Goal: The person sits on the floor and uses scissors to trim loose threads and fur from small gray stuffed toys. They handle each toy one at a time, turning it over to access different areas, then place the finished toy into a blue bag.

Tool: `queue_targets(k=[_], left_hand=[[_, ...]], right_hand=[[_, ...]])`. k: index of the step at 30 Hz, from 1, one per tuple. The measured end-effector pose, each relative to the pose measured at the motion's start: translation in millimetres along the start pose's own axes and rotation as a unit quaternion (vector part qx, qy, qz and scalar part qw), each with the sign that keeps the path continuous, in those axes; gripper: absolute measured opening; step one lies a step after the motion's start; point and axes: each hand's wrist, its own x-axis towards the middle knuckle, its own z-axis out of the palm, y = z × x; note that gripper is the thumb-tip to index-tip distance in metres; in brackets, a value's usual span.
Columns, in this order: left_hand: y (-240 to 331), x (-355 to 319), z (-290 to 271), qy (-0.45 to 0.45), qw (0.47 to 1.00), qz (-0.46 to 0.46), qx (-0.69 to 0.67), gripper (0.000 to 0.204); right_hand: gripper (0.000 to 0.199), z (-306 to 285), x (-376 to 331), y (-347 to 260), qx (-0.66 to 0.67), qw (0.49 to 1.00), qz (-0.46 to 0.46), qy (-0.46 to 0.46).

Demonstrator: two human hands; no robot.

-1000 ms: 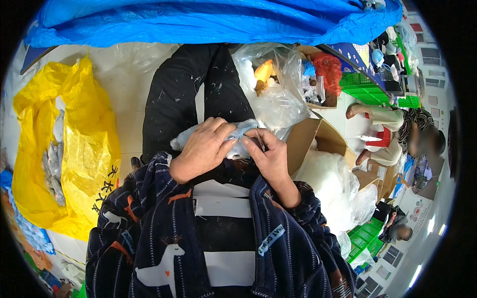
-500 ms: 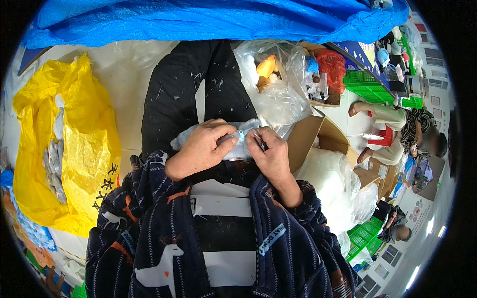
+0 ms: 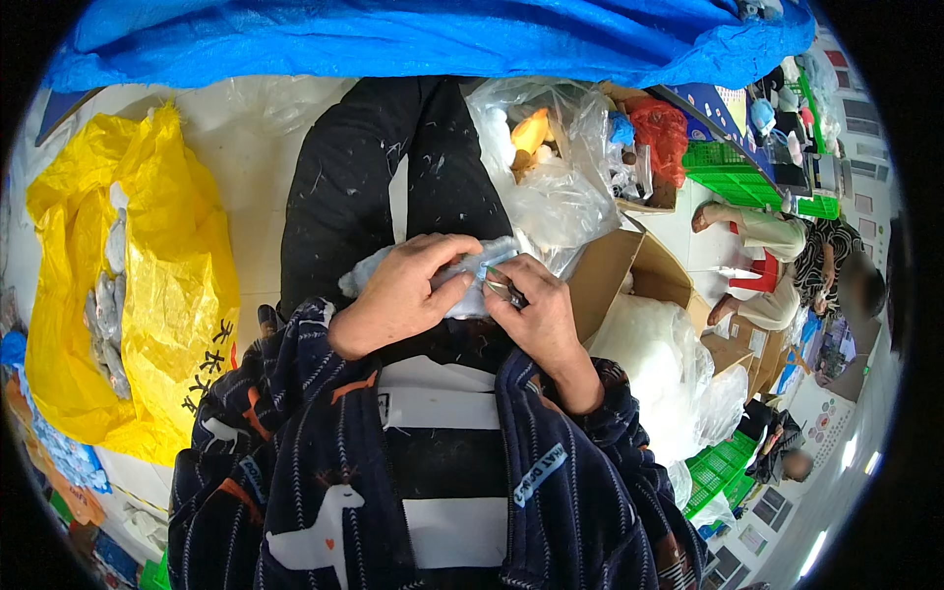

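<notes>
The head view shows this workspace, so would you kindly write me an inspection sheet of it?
Surface: lap in black trousers, lint-flecked.
Job's things: grey-blue fuzzy piece over the lap; small dark tool, kind unclear.
Clutter: yellow sack holding grey pieces at left; clear plastic bags and open cardboard box at right.
Grips: left hand closed on the fuzzy piece; right hand closed on the tool.
Cables: nothing seen.
Surroundings: blue sheet ahead; green crates and co-workers at right.
</notes>
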Motion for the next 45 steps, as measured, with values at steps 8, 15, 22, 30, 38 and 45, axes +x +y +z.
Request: queue_targets(k=[8, 15, 22, 30, 38, 45], left_hand=[[-11.6, 4.6, 3.0, 0.009, 0.991, 0.118, 0.070, 0.027], [-9.8, 4.1, 0.5, -0.029, 0.981, 0.142, 0.126, 0.029], [-5.8, 8.3, 5.8, -0.050, 0.983, 0.135, 0.114, 0.026], [-13.1, 3.9, 5.6, -0.054, 0.990, 0.114, 0.065, 0.024], [-14.7, -0.1, 10.5, -0.002, 0.994, 0.086, 0.065, 0.025], [-13.7, -1.2, 9.5, -0.002, 0.991, 0.104, 0.087, 0.024]], right_hand=[[0.025, 0.9, 0.4, -4.4, -0.017, 1.000, 0.020, 0.001], [0.016, 13.9, -8.3, 5.7, -0.007, 0.997, 0.002, 0.080], [0.013, 18.0, -10.4, 2.5, 0.017, 0.988, -0.006, 0.151], [0.014, 10.2, -3.5, 5.7, 0.107, 0.984, 0.138, 0.039], [0.020, 4.6, -0.6, 1.0, 0.082, 0.994, 0.055, 0.050], [0.019, -0.1, 2.6, -4.0, -0.016, 0.999, 0.006, 0.027]])
